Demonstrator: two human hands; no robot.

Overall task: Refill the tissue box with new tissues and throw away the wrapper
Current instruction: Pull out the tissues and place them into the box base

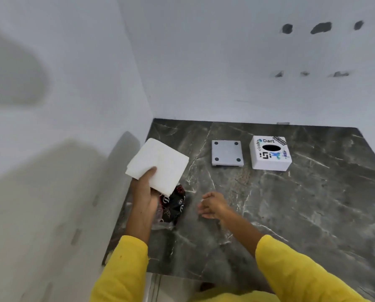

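My left hand (144,192) holds a thick white stack of folded tissues (160,165) lifted above the left edge of the dark marble counter (291,214). Just under that hand lies the crumpled wrapper (173,205), black with red and white print and a clear plastic part. My right hand (212,207) hovers low over the counter to the right of the wrapper, fingers loosely curled, holding nothing. At the back stands the white tissue box (270,153) with stickers and an oval slot on top. Its flat grey base plate (227,153) with dark round feet lies to its left.
White walls close in the counter at the left and back. The counter's front edge runs near my yellow sleeves (291,269). Bare marble lies between my right hand and the box.
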